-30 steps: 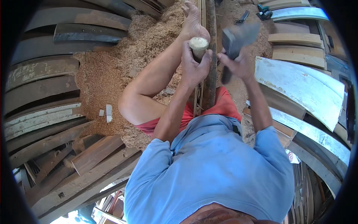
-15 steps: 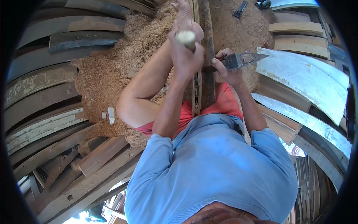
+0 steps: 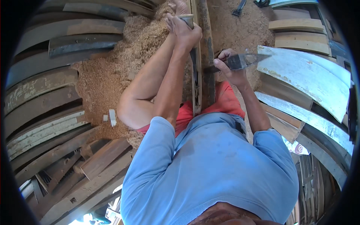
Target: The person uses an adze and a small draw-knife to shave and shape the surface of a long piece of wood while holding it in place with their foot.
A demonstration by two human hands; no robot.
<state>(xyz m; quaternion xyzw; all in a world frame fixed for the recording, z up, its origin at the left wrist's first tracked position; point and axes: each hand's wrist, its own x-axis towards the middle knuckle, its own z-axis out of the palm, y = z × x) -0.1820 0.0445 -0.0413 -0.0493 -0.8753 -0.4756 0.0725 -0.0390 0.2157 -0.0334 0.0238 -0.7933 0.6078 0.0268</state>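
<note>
My left hand (image 3: 185,35) is closed around the pale wooden handle of a chisel (image 3: 186,20), over the far part of a long narrow timber (image 3: 197,86). The chisel's blade is hidden behind the hand and wrist. In my right hand (image 3: 231,71) is a hammer (image 3: 236,62), its dark metal head tapering to a point toward the right, slightly blurred. The hammer lies across the right side of the timber, apart from the chisel. The timber runs away from me between my legs, with dark slots along its near part. My bare foot (image 3: 180,6) rests beside its far end.
Wood shavings (image 3: 101,82) cover the ground on the left. Stacked curved boards (image 3: 41,80) line the left side. Pale boards (image 3: 300,75) are piled on the right. A small black tool (image 3: 238,9) lies on the ground at the far right.
My left hand has moved farther away along the timber with the chisel, whose handle is now tilted differently. My right hand and the hammer have stayed nearly in place.
</note>
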